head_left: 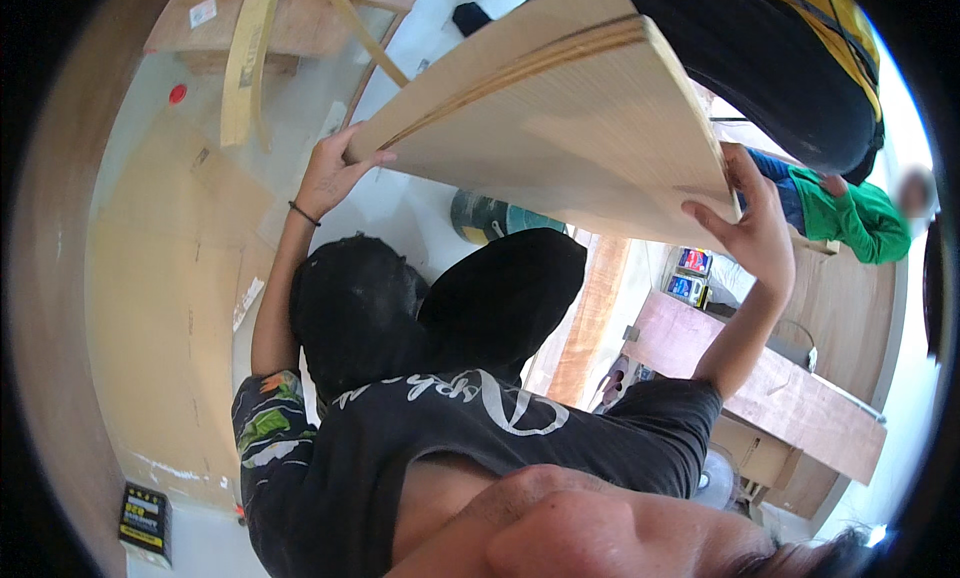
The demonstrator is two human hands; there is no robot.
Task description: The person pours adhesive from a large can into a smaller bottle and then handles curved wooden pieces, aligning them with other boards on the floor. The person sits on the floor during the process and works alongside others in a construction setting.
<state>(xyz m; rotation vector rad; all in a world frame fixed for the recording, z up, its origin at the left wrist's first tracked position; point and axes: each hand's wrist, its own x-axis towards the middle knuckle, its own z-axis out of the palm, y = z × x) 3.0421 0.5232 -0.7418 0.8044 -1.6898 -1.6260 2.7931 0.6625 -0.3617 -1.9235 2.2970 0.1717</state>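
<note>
A large pale wooden panel [570, 138] is raised in front of me, tilted. Layered edges run along its upper part, where a second board seems to lie against it; I cannot tell if they are joined. At its left corner, my left hand [335, 173] grips the edge, thumb on the near face. My right hand [755, 218] clasps the right edge between thumb and fingers. Below the panel are my bent knees in black trousers [500, 298].
A dark green bucket [480, 216] stands beyond my knees. One person in dark trousers [770, 68] is close behind the panel; another in green [850, 218] is farther right. Brown sheeting [165, 318] covers the left floor. A wooden bench [720, 348] and a black-and-yellow container [147, 523] are nearby.
</note>
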